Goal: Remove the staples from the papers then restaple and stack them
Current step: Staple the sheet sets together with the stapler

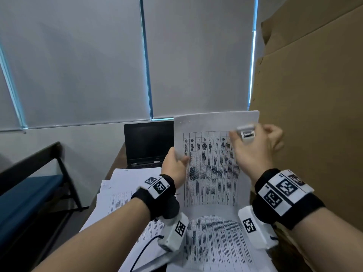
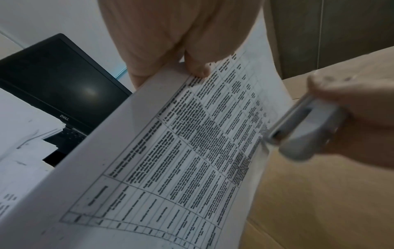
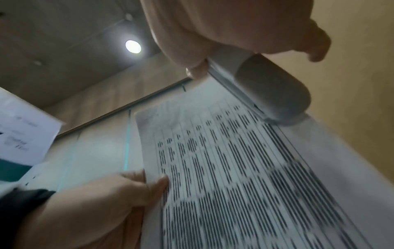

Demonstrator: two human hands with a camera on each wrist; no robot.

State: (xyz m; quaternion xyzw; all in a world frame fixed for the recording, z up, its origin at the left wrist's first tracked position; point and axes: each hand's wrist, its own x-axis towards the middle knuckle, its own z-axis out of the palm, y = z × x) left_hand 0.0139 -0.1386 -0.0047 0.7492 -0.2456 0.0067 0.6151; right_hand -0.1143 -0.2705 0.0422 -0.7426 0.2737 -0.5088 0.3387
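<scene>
While hidden overhead, stapler (image 2: 307, 128) mouth facing papers (image 2: 192, 151)

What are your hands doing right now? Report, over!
Left hand pinches raised papers at left edge. Right hand grips stapler near their right edge. Nothing blocking.

I'm in an office: a dark laptop (image 1: 148, 143) sits open on the desk, printed papers (image 1: 125, 185) heaped just before it, grey roller blinds (image 1: 78, 61) behind it.

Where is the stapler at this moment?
In the head view the stapler is in the right hand, raised at the right edge of the lifted printed sheets, beside the cardboard.
</scene>
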